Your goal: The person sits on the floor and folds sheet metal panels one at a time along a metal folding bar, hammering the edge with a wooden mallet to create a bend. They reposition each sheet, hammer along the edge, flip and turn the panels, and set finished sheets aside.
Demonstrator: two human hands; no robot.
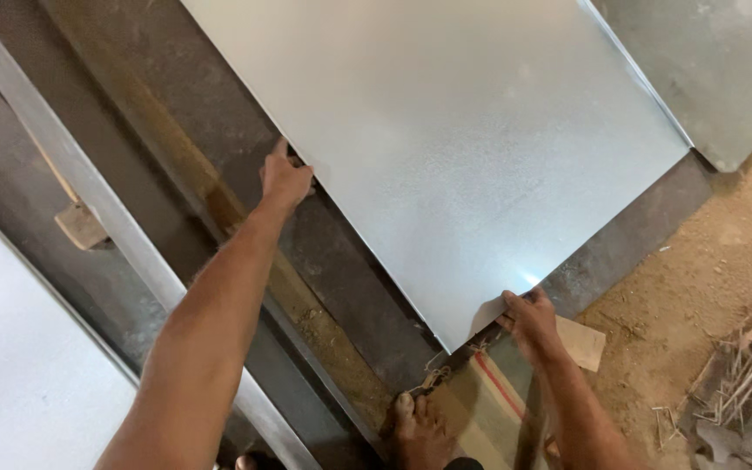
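Observation:
A large shiny galvanised metal sheet (472, 148) fills the upper middle of the head view, lying tilted over a dark metal surface (341, 278). My left hand (285, 181) grips the sheet's left edge, thumb pointing up along it. My right hand (528, 320) holds the sheet's lower edge close to its near corner, fingers curled over the rim. My bare foot (419, 431) stands just below that corner.
A long grey metal strip (106, 209) runs diagonally at the left, with another pale sheet (19, 365) beyond it. A rusty brown band (176, 148) crosses the dark surface. Sandy ground (707, 287) lies to the right, with wood scraps and nails (741, 383) and a cardboard piece (585, 344).

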